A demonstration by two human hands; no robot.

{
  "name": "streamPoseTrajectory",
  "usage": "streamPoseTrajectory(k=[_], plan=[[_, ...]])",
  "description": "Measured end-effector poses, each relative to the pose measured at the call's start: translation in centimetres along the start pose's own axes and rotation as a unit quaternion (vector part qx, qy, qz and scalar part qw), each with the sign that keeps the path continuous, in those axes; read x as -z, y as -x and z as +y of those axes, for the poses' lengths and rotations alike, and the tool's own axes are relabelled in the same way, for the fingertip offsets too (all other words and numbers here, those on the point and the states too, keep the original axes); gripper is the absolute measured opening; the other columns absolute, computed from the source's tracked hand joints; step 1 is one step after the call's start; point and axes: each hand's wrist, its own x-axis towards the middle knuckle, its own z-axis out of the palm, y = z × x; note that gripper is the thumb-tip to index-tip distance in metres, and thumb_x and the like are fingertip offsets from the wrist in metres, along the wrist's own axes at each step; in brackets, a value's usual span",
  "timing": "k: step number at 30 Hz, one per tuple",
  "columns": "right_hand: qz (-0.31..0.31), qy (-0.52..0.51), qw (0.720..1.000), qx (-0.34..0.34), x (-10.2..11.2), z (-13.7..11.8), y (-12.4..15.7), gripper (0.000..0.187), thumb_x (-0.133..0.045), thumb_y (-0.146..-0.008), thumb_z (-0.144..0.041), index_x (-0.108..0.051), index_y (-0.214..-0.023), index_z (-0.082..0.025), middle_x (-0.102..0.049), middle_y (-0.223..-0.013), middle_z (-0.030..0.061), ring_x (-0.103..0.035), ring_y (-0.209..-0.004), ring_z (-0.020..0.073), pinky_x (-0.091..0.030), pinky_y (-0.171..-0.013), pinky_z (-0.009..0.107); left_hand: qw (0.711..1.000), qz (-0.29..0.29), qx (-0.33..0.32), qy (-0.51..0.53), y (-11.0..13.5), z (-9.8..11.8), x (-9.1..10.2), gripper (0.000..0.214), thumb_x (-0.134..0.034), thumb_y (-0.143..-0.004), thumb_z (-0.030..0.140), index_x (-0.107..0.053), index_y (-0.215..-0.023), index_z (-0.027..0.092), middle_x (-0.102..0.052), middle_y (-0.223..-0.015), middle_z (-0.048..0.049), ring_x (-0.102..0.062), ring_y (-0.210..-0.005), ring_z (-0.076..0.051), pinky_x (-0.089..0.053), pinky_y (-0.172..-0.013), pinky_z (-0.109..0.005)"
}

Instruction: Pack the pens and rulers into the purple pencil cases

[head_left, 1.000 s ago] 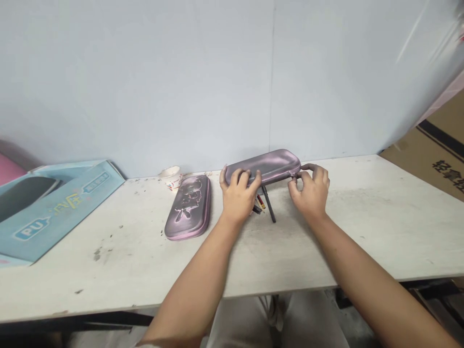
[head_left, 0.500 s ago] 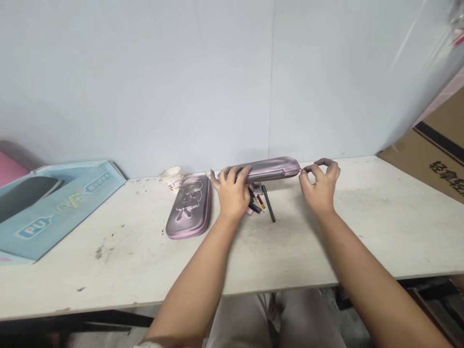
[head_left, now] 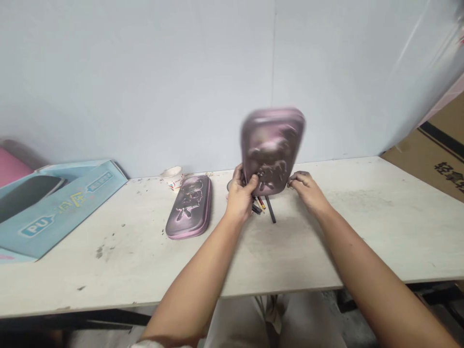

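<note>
Head view: my left hand (head_left: 239, 197) clenches a moulded mauve pencil case (head_left: 271, 147) upright above the white table (head_left: 362, 237), its lower edge in my fingers. My right fingers (head_left: 299, 180) rest released, just beside it. A firm, level hold keeps it clear of the pens (head_left: 261, 207).

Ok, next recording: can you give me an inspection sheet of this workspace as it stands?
Surface: scuffed white table with dark marks.
Job's things: mauve hard pencil case, blurred, held upright above the table; pens and pencils lying below it.
Clutter: second pencil case lying flat; white paper cup by the wall; light blue box at far left.
Hands: left hand grips the case's lower end; right hand is at its lower corner, contact unclear.
Cables: nothing seen.
Surroundings: pale blue wall; cardboard carton at right.
</note>
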Motion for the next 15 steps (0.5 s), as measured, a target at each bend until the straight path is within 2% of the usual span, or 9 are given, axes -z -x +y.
streamPoseTrajectory(k=[2, 5, 10, 13, 15], plan=[[-0.01, -0.009, 1.0, -0.014, -0.2, -0.4, 0.1, 0.016, -0.049, -0.072, -0.031, -0.06, -0.064, -0.021, -0.054, -0.082, 0.0022, -0.048, -0.094, 0.0197, -0.035, -0.091, 0.04, 0.996, -0.003, 0.002, 0.084, 0.0, -0.1, -0.2, 0.041, -0.06, -0.074, 0.028, -0.048, -0.113, 0.027, -0.058, -0.118, -0.0017, -0.055, -0.107, -0.016, -0.046, -0.089, -0.03], [0.055, 0.007, 0.998, 0.001, 0.1, -0.5, 0.1, 0.011, -0.054, -0.069, -0.03, -0.06, -0.066, -0.021, -0.05, -0.092, 0.0035, -0.048, -0.096, 0.0197, -0.033, -0.094, 0.041, 0.993, -0.019, 0.046, 0.104, -0.1, -0.1, 0.5, 0.045, -0.065, -0.072, 0.027, -0.048, -0.114, 0.026, -0.059, -0.119, -0.0028, -0.058, -0.103, -0.015, -0.049, -0.084, -0.029], [0.142, 0.067, 0.986, 0.06, 1.3, -0.5, 0.3, 0.007, -0.053, -0.071, -0.025, -0.058, -0.068, -0.02, -0.044, -0.095, 0.0041, -0.047, -0.099, 0.0196, -0.034, -0.095, 0.041, 0.98, -0.077, 0.169, 0.065, -0.2, -0.1, 2.1, 0.037, -0.073, -0.065, 0.033, -0.06, -0.096, 0.018, -0.068, -0.093, -0.006, -0.065, -0.079, -0.017, -0.055, -0.067, -0.029], [0.138, 0.125, 0.978, 0.094, 2.2, -0.7, 0.2, 0.006, -0.055, -0.07, -0.025, -0.059, -0.068, -0.021, -0.04, -0.099, 0.0052, -0.043, -0.106, 0.0222, -0.033, -0.096, 0.043, 0.976, -0.071, 0.203, 0.027, -0.4, -0.2, 2.6, 0.036, -0.076, -0.06, 0.034, -0.063, -0.086, 0.013, -0.069, -0.083, -0.0084, -0.066, -0.066, -0.017, -0.053, -0.053, -0.025], [0.128, 0.134, 0.978, 0.094, 2.6, -0.5, 0.0, 0.008, -0.056, -0.07, -0.027, -0.06, -0.067, -0.021, -0.039, -0.101, 0.0055, -0.04, -0.11, 0.0231, -0.03, -0.098, 0.044, 0.981, -0.055, 0.184, 0.039, -0.4, -0.2, 2.5, 0.037, -0.078, -0.058, 0.034, -0.063, -0.085, 0.013, -0.069, -0.083, -0.0084, -0.066, -0.065, -0.018, -0.053, -0.052, -0.025]])
